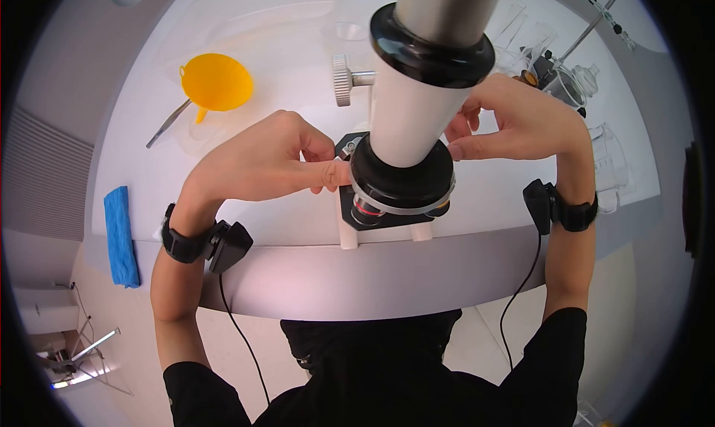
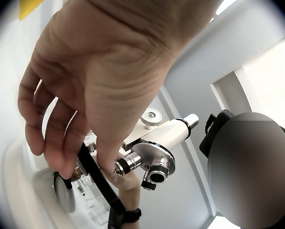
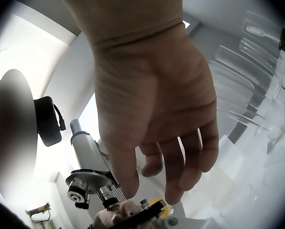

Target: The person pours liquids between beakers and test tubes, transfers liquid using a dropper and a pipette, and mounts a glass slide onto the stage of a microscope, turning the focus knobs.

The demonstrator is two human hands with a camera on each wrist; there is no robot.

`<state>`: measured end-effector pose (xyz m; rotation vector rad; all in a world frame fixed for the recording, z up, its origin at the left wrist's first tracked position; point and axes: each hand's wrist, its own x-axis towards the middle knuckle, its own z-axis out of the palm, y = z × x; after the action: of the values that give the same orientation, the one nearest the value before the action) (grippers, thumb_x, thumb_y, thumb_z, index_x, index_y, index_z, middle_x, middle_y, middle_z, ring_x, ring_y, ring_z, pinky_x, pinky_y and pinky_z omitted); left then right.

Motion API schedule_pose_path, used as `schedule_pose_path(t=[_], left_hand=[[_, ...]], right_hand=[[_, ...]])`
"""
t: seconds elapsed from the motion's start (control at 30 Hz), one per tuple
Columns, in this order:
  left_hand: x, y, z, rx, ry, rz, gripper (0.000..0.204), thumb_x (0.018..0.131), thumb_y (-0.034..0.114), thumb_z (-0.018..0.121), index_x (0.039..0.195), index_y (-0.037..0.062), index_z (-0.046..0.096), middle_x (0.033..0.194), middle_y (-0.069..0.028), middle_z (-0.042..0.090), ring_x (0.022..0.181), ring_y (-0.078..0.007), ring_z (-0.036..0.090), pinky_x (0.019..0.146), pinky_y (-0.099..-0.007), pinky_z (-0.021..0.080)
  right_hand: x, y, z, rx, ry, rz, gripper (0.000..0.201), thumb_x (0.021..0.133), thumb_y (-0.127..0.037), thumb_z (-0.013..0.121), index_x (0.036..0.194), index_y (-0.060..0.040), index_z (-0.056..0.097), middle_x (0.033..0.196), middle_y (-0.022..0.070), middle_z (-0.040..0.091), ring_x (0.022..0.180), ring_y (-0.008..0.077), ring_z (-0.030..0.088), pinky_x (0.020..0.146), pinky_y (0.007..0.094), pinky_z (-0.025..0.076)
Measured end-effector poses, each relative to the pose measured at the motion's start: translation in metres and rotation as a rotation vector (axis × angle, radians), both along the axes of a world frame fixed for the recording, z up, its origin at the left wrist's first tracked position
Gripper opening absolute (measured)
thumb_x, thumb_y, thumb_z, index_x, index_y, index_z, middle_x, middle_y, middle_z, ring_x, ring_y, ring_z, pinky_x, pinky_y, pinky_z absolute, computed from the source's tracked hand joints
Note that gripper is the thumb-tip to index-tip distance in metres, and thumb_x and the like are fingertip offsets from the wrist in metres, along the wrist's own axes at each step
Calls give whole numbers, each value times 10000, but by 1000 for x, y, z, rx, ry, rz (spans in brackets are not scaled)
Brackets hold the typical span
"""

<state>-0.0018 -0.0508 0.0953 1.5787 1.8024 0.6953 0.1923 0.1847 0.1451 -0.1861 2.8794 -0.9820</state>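
Note:
A white and black microscope [image 1: 410, 121] stands near the table's front edge, its tube rising toward the head camera. At its left side, my left hand [image 1: 261, 159] pinches the edge of the black stage [image 2: 102, 183], thumb on the upper face and fingers beneath. Close above the thumb are the objective lenses [image 2: 128, 163]. My right hand [image 1: 521, 121] is on the other side of the tube, fingers loosely bent with nothing between them. In the right wrist view its fingertips hang near the stage [image 3: 142, 214]. The tube hides the stage's middle from the head camera.
A yellow funnel [image 1: 216, 80] and metal tweezers [image 1: 170, 123] lie at the left. A folded blue cloth [image 1: 121, 237] is at the left edge. Glass beakers [image 1: 611, 159] and a metal stand rod [image 1: 592, 26] occupy the right side. A focus knob [image 1: 341, 80] sticks out leftward.

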Motion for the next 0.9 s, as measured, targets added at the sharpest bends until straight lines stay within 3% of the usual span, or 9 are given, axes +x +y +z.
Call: schedule_pose_path(t=[0.03, 0.23, 0.43, 0.53, 0.67, 0.9], left_hand=[[0, 0, 0, -27, -20, 11, 494, 854, 503, 662, 747, 26, 732, 636, -46, 653, 574, -106, 578, 543, -243, 428], [6, 0, 6, -53, 19, 57, 366, 847, 362, 632, 749, 24, 731, 618, -37, 641, 567, -89, 566, 536, -237, 421], [5, 0, 5, -34, 7, 48, 370, 849, 364, 643, 750, 20, 734, 613, -35, 638, 561, -81, 556, 527, -226, 410], [7, 0, 5, -35, -15, 52, 369, 851, 366, 650, 757, 20, 739, 608, -34, 634, 554, -80, 553, 521, -225, 407], [3, 1, 0, -32, -50, 38, 398, 860, 395, 664, 765, 17, 741, 606, -34, 631, 552, -83, 555, 520, -229, 409], [4, 2, 3, -36, -27, 14, 469, 870, 463, 673, 756, 13, 738, 598, -37, 620, 547, -101, 557, 522, -241, 419]], right_hand=[[0, -2, 3, -7, -87, 17, 325, 839, -276, 714, 742, -60, 491, 627, 14, 540, 607, 152, 531, 622, 306, 446], [-2, 1, -9, -95, -60, 118, 267, 810, -171, 696, 721, -50, 476, 632, 18, 533, 594, 149, 531, 584, 288, 445], [-1, 1, -10, -205, -22, 150, 259, 781, -118, 715, 716, -54, 473, 635, 11, 539, 672, 141, 625, 591, 287, 451], [1, 0, -3, -147, -57, 156, 264, 784, -118, 721, 715, -59, 473, 639, 5, 547, 692, 139, 643, 600, 287, 457], [1, -3, -5, -205, -84, 169, 259, 788, -117, 729, 722, -63, 484, 646, 5, 561, 678, 140, 639, 606, 286, 458], [0, -10, -8, -106, -1, 198, 263, 789, -143, 755, 737, -55, 512, 659, 15, 590, 642, 148, 629, 597, 280, 481]])
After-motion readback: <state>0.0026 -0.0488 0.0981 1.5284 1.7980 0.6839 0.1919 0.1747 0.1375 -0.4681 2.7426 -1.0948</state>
